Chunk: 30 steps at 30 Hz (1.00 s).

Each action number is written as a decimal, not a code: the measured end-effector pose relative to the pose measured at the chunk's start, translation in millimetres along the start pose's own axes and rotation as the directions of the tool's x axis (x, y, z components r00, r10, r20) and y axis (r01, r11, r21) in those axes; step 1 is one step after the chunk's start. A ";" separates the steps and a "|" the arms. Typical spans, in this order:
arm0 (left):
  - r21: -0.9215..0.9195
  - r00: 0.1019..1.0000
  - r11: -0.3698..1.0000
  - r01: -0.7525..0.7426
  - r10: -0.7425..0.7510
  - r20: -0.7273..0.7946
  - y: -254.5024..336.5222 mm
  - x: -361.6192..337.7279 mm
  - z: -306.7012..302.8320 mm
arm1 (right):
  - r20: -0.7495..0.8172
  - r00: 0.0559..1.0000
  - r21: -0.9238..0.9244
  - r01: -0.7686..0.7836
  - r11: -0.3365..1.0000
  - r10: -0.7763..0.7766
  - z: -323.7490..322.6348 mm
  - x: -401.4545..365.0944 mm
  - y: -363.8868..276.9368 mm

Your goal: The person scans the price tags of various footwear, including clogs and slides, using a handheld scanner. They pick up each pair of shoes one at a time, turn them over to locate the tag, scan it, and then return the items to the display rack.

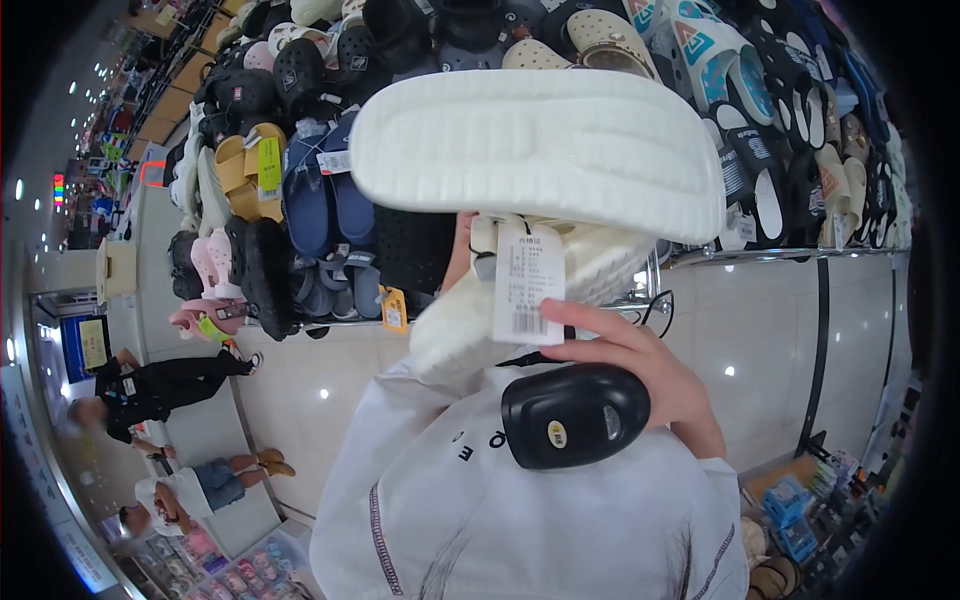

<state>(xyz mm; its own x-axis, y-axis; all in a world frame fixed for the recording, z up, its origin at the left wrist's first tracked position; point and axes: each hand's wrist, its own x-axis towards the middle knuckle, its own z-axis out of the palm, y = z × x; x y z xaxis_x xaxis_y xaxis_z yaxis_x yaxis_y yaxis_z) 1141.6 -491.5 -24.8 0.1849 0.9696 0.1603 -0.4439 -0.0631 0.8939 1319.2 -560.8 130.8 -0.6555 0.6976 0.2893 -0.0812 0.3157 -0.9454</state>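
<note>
A pair of white slippers hangs in front of me. One slipper (pixel 540 150) shows its ribbed sole, and the other (pixel 460 325) is below it, partly covered. My left hand (pixel 461 252) shows only in a small part behind them; its fingers are hidden. A white printed tag (pixel 522 275) with a barcode hangs from the slippers. At its lower right edge, my right hand (pixel 655 365) pinches the tag between its fingers. A rounded black device (pixel 575 415) with a yellow sticker lies against that hand's palm, below the tag; the grip on it is partly hidden.
Slippers and clogs crowd a display rack (pixel 700 256) ahead, among them blue slippers (pixel 307 200) and yellow ones (pixel 238 178). Two people stand at the left, one in black (pixel 165 392), one in a white top (pixel 185 495). Blue packages (pixel 788 510) sit at the lower right.
</note>
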 end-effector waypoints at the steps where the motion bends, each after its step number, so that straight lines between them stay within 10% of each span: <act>1: 0.002 1.000 1.000 -0.004 0.004 0.001 10.8 -22.9 -4.0 | -0.029 1.000 -0.045 0.008 0.999 -0.009 -1.0 0.5 -1.9; 12: -0.015 0.998 0.998 -0.060 0.060 -0.012 17.8 -25.6 -20.6 | -0.609 0.793 -0.201 -0.165 0.966 0.009 -3.6 -38.0 44.2; 20: -0.012 0.995 0.997 -0.074 0.073 -0.064 0.1 -11.5 -13.0 | -0.428 0.815 0.201 -0.335 0.921 0.390 -2.0 -67.7 70.4; 25: 0.226 0.982 0.964 0.139 -0.105 -0.158 22.8 -12.7 8.1 | -0.454 0.855 0.210 -0.172 0.963 0.251 -3.8 -59.3 80.9; 30: 0.295 0.955 0.954 0.060 0.031 -0.296 25.2 -13.4 17.2 | -0.595 0.756 0.131 -0.243 0.961 0.272 -22.7 -58.5 64.8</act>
<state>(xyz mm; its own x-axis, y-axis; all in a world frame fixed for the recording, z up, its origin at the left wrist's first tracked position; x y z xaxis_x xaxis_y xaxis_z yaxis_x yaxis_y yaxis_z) 1143.0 -510.2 2.8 -0.0968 0.9937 0.0572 -0.1537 -0.0717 0.9855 1369.3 -566.6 56.1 -0.0707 0.9962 0.0507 -0.0171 0.0496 -0.9986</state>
